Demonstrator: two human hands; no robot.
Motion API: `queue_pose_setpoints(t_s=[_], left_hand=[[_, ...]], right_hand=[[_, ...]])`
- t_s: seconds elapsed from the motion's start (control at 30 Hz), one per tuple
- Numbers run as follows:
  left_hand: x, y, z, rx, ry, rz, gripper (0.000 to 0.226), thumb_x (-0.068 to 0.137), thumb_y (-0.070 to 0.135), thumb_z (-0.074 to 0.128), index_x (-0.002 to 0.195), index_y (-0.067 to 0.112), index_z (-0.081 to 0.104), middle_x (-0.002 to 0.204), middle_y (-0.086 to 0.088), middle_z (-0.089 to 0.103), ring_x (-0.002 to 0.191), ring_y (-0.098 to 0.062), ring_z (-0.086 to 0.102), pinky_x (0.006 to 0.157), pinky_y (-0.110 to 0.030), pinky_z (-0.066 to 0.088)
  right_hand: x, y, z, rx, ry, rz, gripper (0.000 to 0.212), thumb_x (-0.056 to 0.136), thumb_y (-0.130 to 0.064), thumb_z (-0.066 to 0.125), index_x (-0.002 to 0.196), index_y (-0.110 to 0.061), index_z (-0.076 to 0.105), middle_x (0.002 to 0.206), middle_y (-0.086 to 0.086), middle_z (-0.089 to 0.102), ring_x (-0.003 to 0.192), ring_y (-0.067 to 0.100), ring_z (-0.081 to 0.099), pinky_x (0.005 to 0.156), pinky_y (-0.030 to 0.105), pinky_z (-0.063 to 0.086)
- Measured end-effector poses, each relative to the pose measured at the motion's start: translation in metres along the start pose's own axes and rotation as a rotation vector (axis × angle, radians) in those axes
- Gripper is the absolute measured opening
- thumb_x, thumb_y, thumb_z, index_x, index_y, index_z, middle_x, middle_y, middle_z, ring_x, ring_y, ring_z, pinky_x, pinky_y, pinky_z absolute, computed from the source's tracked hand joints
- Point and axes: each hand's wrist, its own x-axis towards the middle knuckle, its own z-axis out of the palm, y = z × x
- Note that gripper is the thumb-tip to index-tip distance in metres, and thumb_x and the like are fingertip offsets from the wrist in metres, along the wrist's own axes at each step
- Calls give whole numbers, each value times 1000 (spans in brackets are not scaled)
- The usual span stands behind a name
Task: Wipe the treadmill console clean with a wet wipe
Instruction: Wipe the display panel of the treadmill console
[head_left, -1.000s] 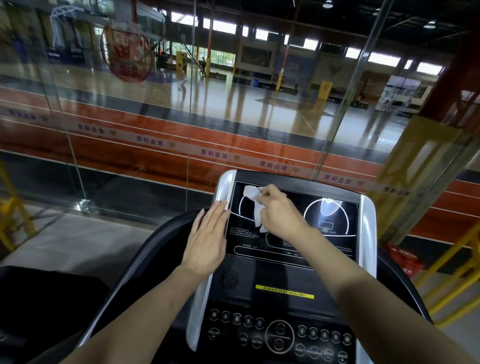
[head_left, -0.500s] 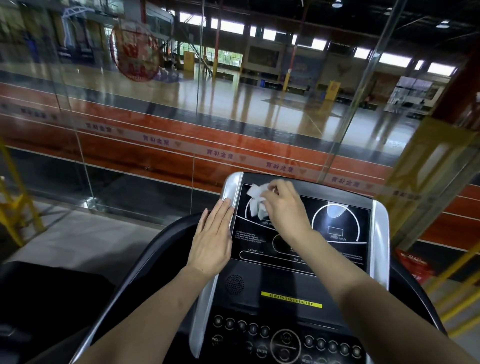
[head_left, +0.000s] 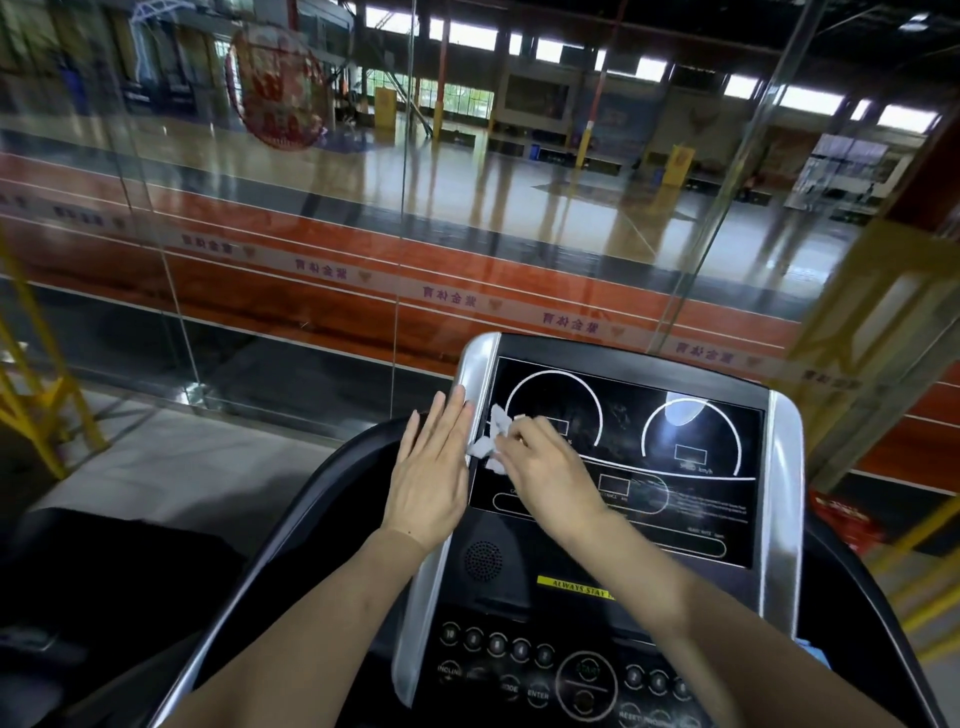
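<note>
Right hand (head_left: 545, 470) has its fingers closed round a crumpled white wet wipe (head_left: 491, 439), pressing it on the dark display panel (head_left: 628, 462) of the treadmill console (head_left: 587, 566), at the panel's left edge, just under the left dial outline (head_left: 553, 410). Left hand (head_left: 434, 478) lies flat, fingers straight & together, gripping nothing, resting along the silver left trim (head_left: 475, 374) w/ fingertips near the wipe. Step in hand looks like wiping the display's left part. To do it well: keep the wipe bunched under the fingertips so a damp face meets the glass, work in overlapping passes left to right, light even pressure, refold when a face dries; left hand as a brace seems sensible. Right dial (head_left: 691, 436), text area lower right & button cluster (head_left: 566, 670) near the camera prob still need doing, as does the right trim (head_left: 784, 467); can't tell from here what's already clean. Surface: glossy black panel, shows glare on the right dial, faint smudges mid-panel; yellow warning strip (head_left: 571, 584) below, speaker grille (head_left: 483, 561) lower left. Room: glass wall (head_left: 311, 234) far side of the console, beyond it an orange track band and a big indoor court w/ shiny floor; yellow railings (head_left: 36, 395) at left & right.
</note>
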Motion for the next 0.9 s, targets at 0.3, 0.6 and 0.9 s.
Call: queue_pose_setpoints(t_s=[0.3, 0.6, 0.9], left_hand=[[0, 1, -1, -45, 2, -44, 74, 95, 14, 26, 167, 21, 11, 175, 7, -2, 161, -13, -4, 131, -42, 1], [-12, -3, 2, -65, -31, -37, 75, 98, 15, 27, 167, 26, 0, 175, 9, -10, 161, -12, -4, 131, -48, 6], [-15, -3, 6, 4, 24, -43, 86, 97, 6, 45, 167, 26, -2, 175, 9, -10, 161, -13, -3, 130, -51, 9]], right_hand=[[71, 14, -21, -63, 1, 119, 18, 82, 2, 71, 99, -2, 73, 90, 13, 64, 87, 32, 57, 68, 41, 52], [-6, -13, 2, 40, -37, 1, 13, 96, -34, 51, 92, -33, 63, 89, -10, 53, 81, 3, 53, 64, 31, 41], [22, 3, -6, -48, -20, 59, 31, 87, -1, 56, 112, -7, 72, 96, 11, 63, 92, 31, 55, 71, 44, 52]])
